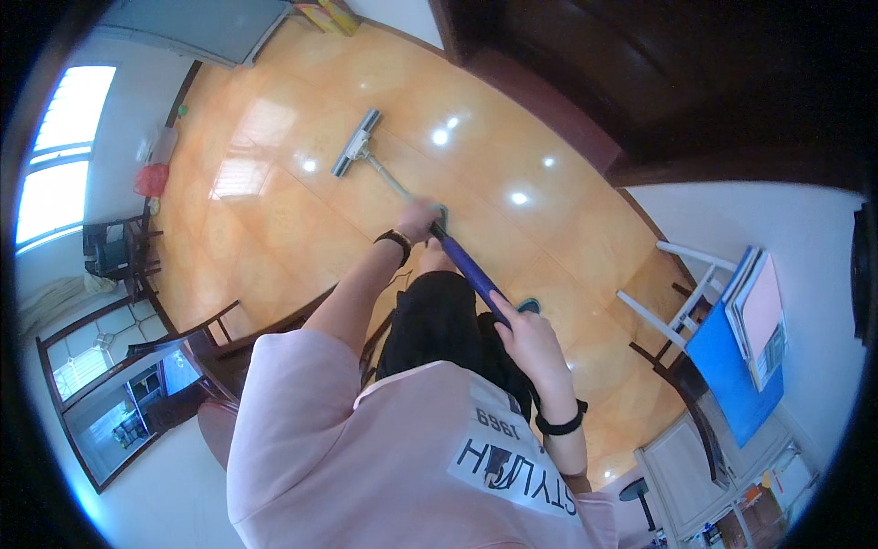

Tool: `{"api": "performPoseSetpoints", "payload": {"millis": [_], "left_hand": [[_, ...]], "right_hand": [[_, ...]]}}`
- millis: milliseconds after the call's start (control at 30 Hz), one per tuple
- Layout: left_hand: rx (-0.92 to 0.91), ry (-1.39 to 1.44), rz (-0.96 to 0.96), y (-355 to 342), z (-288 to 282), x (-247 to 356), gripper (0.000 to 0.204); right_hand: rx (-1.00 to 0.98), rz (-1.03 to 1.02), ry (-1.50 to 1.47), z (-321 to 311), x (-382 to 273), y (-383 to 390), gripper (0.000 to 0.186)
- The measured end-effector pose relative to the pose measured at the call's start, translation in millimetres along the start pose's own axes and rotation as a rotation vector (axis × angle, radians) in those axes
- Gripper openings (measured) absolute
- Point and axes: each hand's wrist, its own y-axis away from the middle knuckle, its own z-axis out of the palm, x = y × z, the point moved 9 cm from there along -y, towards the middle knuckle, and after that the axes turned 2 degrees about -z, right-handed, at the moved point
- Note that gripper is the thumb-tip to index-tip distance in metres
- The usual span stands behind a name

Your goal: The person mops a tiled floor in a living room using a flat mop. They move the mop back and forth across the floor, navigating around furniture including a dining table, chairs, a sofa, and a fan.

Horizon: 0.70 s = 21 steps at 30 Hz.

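A mop [471,273] with a purple grip and a pale metal pole slants across the view. Its flat grey head lies on the tiled floor [302,220], far in front of me. Lower on the pole, my left hand [419,220] is closed round it, slightly blurred; a dark watch is on that wrist. My right hand [529,340] is wrapped about the upper end of the purple grip, with a black band on the wrist. Parts of my feet in green slippers [529,306] show beside the handle.
At right, a white-framed stool [681,320] stands by a blue folder [732,366] and papers. Dark wooden chairs [219,320] and a framed mirror [110,403] are at left. A red bag [152,180] sits by the left wall. A dark doorway [631,91] opens far right.
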Motion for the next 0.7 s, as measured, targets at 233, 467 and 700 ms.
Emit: {"api": "performPoseSetpoints", "payload": {"millis": [233, 467, 700], "left_hand": [[-0.327, -0.105, 0.639, 57.7, 136.8, 301.3, 0.025], [-0.819, 0.171, 1.163, 210.7, 128.0, 590.8, 0.028], [-0.785, 0.28, 1.047, 231.3, 99.5, 612.9, 0.021]], "right_hand": [[0.021, 0.221, -0.125, -23.3, 162.5, 260.8, 0.055], [0.094, 0.618, -0.292, -61.5, 182.9, 512.0, 0.058], [0.108, 0.644, -0.386, -74.8, 165.7, 543.7, 0.057]]}}
